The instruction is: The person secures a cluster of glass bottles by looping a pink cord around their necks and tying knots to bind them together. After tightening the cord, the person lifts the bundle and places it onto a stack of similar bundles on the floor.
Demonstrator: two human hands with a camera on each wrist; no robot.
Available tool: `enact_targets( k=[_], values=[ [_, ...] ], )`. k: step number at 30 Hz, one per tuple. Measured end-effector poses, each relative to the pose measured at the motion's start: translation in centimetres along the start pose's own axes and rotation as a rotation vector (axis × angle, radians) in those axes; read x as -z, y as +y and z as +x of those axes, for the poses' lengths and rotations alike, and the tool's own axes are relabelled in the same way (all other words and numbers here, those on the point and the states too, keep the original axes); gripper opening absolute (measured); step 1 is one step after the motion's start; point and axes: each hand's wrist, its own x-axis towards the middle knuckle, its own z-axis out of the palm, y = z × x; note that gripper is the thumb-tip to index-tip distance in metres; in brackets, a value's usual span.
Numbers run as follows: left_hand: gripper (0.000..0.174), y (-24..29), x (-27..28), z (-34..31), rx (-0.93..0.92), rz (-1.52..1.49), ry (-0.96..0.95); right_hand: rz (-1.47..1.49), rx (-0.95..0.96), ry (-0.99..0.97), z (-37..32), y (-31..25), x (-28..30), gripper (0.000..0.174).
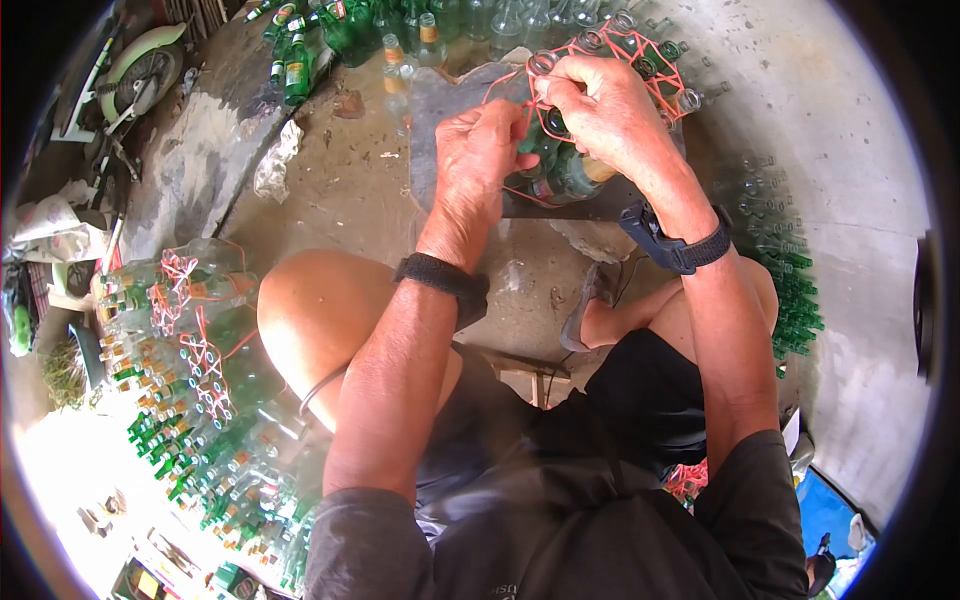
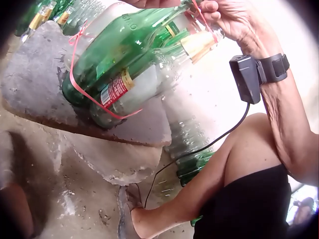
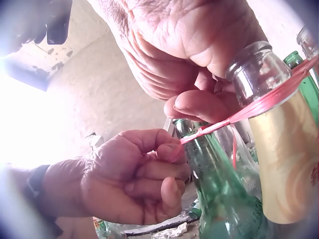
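Observation:
A bundle of glass bottles stands on a flat grey slab (image 1: pixel 425 165), with pink plastic twine (image 1: pixel 672 75) running round and between the necks. Lower down, another pink strand (image 2: pixel 75 82) loops the bodies of a green bottle (image 2: pixel 112 55) and a clear bottle with a red label (image 2: pixel 119 89). My left hand (image 3: pixel 129 181) pinches the end of the twine beside a green bottle neck (image 3: pixel 189 129). Just above, curled fingers of my right hand (image 1: pixel 615 110) grip the same twine close to a clear neck with a gold wrapper (image 3: pixel 281 149). The strand between both hands looks taut.
Many bottles (image 1: pixel 200 440) stand packed on the left, some tied with pink twine. More green bottles (image 1: pixel 795 300) line the wall at right, and others stand behind the slab. A crumpled plastic bag (image 1: pixel 275 160) lies on the floor. A black cable (image 2: pixel 199 149) hangs from the right wristband.

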Motion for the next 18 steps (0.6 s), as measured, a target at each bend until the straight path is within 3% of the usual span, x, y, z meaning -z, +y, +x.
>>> enact_targets(
  k=[9, 16, 18],
  values=[
    [0.019, -0.3, -1.1, -0.3, 0.058, -0.141, 0.135, -0.14, 0.205, 0.177, 0.3, 1.6, -0.6, 0.02],
    [0.02, -0.1, -0.5, -0.1, 0.099, -0.036, 0.051, -0.141, 0.166, 0.161, 0.2, 0.9, -0.3, 0.021],
    [0.021, 0.5, -0.5, -0.2, 0.12, 0.028, 0.042, -0.011, 0.049, 0.111, 0.0, 0.1, 0.0, 0.022]
  ],
)
